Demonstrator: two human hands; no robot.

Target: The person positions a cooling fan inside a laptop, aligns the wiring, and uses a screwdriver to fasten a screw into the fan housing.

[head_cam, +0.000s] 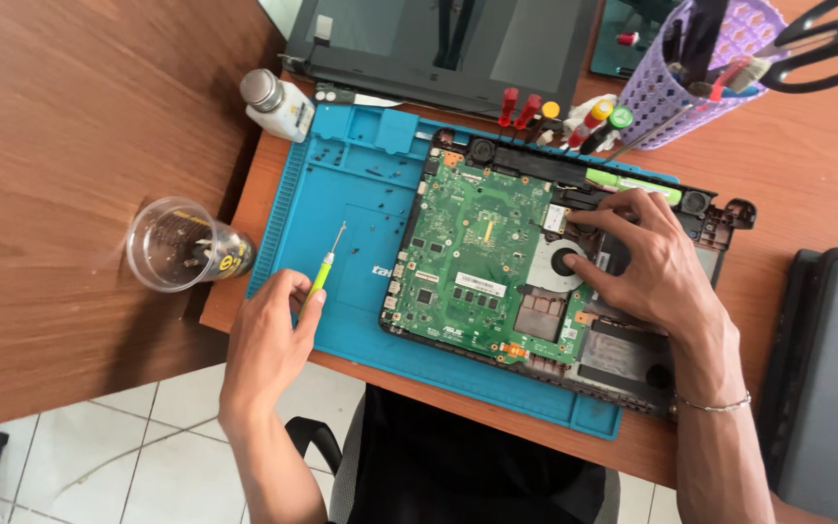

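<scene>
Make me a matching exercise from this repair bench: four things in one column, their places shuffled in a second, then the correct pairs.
Things:
1. screwdriver
2. clear plastic cup
3. white bottle
4. lilac tool holder

Places:
A. far right corner of the desk, holding scissors
B. in the left hand, over the blue mat
C. just past the mat's far left corner
D. left of the mat, holding small parts

Pairs: 1-B, 2-D, 3-C, 4-A

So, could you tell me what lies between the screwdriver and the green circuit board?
In the head view, only bare blue mat separates the screwdriver from the circuit board.
</scene>
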